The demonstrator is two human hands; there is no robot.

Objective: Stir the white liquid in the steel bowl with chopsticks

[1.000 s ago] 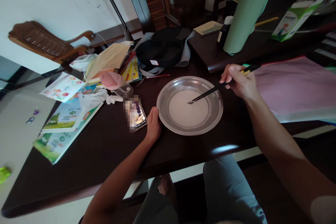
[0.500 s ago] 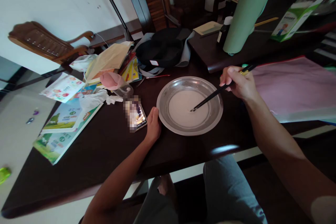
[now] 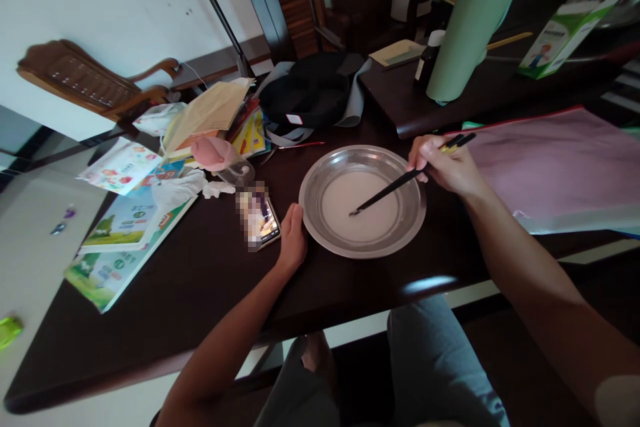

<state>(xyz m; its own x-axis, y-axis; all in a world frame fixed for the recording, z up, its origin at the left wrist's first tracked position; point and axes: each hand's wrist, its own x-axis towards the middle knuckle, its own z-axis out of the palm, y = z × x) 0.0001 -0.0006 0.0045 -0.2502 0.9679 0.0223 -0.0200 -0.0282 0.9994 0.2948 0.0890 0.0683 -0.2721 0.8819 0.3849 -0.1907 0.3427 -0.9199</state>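
Chopsticks (image 3: 395, 187), dark with yellow-banded tops, are slanting down into a round metal dish (image 3: 320, 230) at the middle of a dark wooden counter (image 3: 210, 280). Their tips are dipping into the pale, milky liquid (image 3: 373, 220) that is pooling in the dish's flat bottom. The person's right hand (image 3: 443, 163) is hovering over the dish's far right rim, its grip closing firmly around the upper part of the pair, thumb and fingers pinching the two sticks together. The left hand (image 3: 293, 240) is lying on the counter with fingers loosely extended and nothing in its grip, its fingertips resting at the dish's near left rim. A phone (image 3: 260, 217) is lying face up just beside that hand. Picture books (image 3: 125, 240) and loose papers are spreading across the counter's left end, with a pink cup (image 3: 215, 153) tipping on its side among them. A black bag (image 3: 310, 93) is sitting beyond the dish, a pink folder (image 3: 560, 167) is lying to the right of the right hand, and a green roll (image 3: 470, 20) is standing on a second surface behind.
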